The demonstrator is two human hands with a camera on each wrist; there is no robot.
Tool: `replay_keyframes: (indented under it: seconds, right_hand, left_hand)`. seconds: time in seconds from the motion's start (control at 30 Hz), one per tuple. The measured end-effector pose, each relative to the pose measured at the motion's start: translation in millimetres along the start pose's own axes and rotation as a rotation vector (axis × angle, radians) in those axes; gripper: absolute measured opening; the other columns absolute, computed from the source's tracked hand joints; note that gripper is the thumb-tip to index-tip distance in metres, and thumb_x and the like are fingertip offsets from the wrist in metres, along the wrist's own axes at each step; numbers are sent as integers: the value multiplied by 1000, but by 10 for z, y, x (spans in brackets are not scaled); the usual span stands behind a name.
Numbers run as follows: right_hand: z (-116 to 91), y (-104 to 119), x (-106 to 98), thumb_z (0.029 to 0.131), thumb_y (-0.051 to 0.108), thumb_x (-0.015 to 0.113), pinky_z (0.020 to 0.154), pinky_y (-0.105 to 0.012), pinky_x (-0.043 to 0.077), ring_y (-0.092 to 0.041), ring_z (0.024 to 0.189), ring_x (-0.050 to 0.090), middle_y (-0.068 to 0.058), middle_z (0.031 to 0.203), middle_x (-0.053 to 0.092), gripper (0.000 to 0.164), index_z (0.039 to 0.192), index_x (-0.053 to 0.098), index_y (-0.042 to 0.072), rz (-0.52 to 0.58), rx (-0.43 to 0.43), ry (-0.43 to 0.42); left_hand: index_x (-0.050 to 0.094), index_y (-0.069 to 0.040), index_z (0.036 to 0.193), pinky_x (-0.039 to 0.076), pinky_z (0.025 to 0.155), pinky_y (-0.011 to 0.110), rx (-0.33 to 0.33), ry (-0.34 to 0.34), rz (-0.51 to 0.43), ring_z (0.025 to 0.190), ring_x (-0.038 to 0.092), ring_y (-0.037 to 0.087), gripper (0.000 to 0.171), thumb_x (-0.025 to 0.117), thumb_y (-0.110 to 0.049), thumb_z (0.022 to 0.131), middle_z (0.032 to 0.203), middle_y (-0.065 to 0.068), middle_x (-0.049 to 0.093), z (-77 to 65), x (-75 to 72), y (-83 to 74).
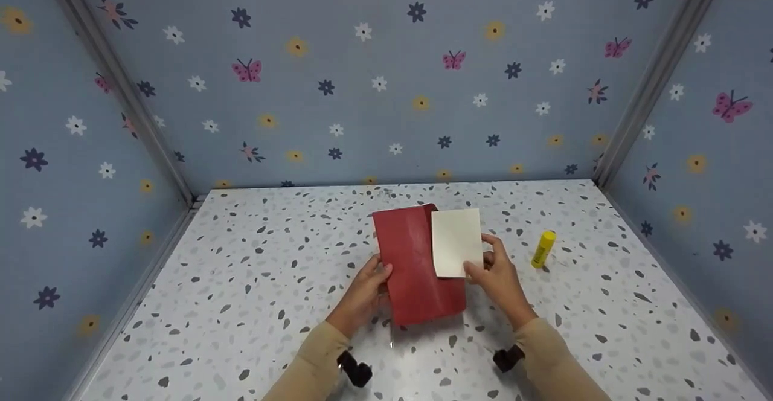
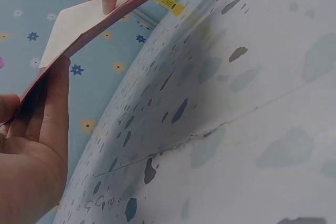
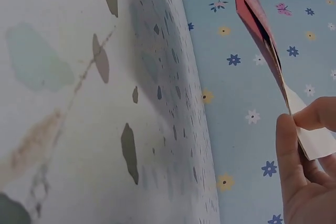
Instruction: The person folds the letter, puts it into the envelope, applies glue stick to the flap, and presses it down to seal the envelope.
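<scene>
A red folded paper (image 1: 413,268), shaped like an envelope or sleeve, is held above the table, slightly tilted. My left hand (image 1: 365,286) grips its left edge, thumb in front and fingers behind. Against its upper right part lies a cream-coloured card (image 1: 457,244), which my right hand (image 1: 496,274) pinches at the lower right corner. In the right wrist view the card (image 3: 312,129) sits between thumb and fingers, and the red paper (image 3: 257,19) shows a gap along its edge. Whether the card is partly inside the red paper I cannot tell.
A yellow glue stick (image 1: 543,249) stands on the speckled white table (image 1: 272,280), right of my right hand. Blue flowered panels (image 1: 386,87) close off the back and both sides. Small black devices (image 1: 355,369) are strapped at both wrists.
</scene>
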State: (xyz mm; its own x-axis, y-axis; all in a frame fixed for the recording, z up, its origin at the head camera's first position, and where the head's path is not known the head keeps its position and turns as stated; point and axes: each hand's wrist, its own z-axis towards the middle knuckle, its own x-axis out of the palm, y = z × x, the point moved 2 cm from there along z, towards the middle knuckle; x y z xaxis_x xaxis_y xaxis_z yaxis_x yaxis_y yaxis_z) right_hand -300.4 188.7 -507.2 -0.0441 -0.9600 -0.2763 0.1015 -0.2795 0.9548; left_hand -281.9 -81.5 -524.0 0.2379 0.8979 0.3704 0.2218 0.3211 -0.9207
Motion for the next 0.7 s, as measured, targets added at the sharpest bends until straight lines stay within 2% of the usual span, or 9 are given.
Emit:
replay_keyframes:
  seconds: [0.13,0.3,0.43,0.53,0.63,0.7]
  right_hand:
    - [-10,29,15,89,7,73,67,-32,56,-23,83,62,-13,102,65,65,145,41,13,-101,-26,14]
    - [-22,76,24,88,8,74,63,-29,49,-20,76,57,-9,95,61,61,142,46,10,-212,-110,32]
    - [-24,83,21,88,7,74,62,-26,47,-18,77,55,-7,93,60,62,143,45,9,-235,-138,19]
    - [-40,85,29,87,5,74,60,-26,46,-18,76,53,-6,89,59,61,141,46,8,-258,-189,11]
    - [-54,94,42,88,4,75,61,-28,46,-17,73,53,-4,85,58,57,138,48,6,-294,-251,33]
    - [-58,98,46,89,5,76,64,-30,49,-17,74,56,-3,86,60,57,138,48,6,-300,-259,56]
  left_hand:
    - [37,-9,149,54,88,40,-7,-4,26,99,68,22,46,47,-26,107,115,12,69,6,16,0]
    - [36,-11,150,54,89,42,-10,-16,50,102,67,24,47,46,-28,108,119,13,68,5,44,1]
    - [35,-11,150,54,90,43,-7,-24,74,105,67,26,46,45,-28,109,120,14,67,7,58,17]
    - [34,-9,150,55,89,44,7,-34,110,104,68,28,46,44,-27,109,119,15,67,0,81,27]
    - [34,-8,149,55,87,44,29,-33,148,104,68,28,46,46,-26,108,120,15,67,-11,113,32]
    - [35,-8,149,56,86,44,43,-26,157,104,68,29,45,46,-25,108,120,16,67,-20,134,27]
